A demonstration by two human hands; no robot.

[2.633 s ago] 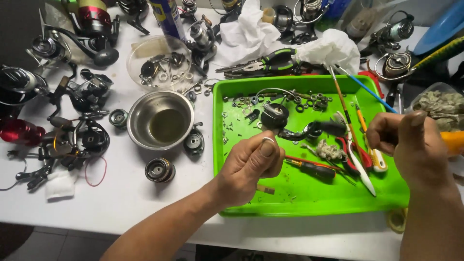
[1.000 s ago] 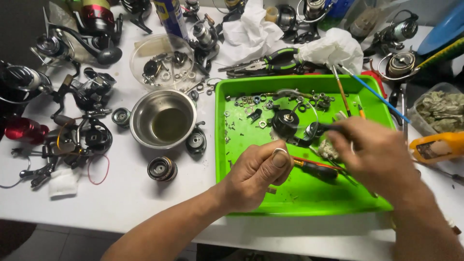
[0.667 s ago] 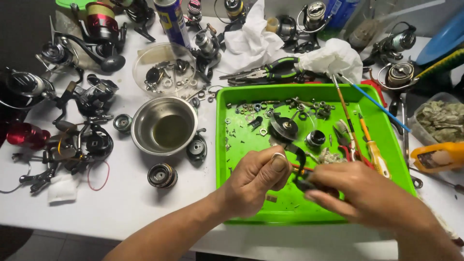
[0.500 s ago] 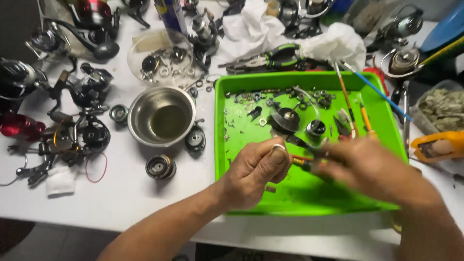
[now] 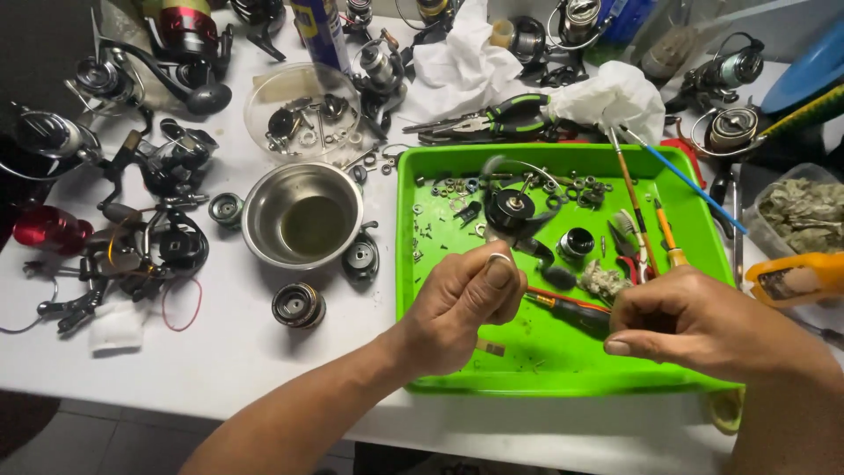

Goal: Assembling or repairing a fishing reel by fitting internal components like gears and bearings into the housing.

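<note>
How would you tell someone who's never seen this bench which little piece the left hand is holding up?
Find the bright green tray on the white table. Above its near left part the left hand is raised, pinching a small silvery ring at its fingertips. The other small washers and rings lie loose along the tray's far edge; this one alone is lifted off the tray in a grip.

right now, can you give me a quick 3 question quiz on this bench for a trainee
1. True or false: the left hand pinches a small metal ring over the green tray.
2. Which is empty? A) steel bowl B) clear plastic dish
3. Fill in: the right hand is over the tray's ____ edge.

Key: 1 true; 2 A; 3 front right (near).
</note>
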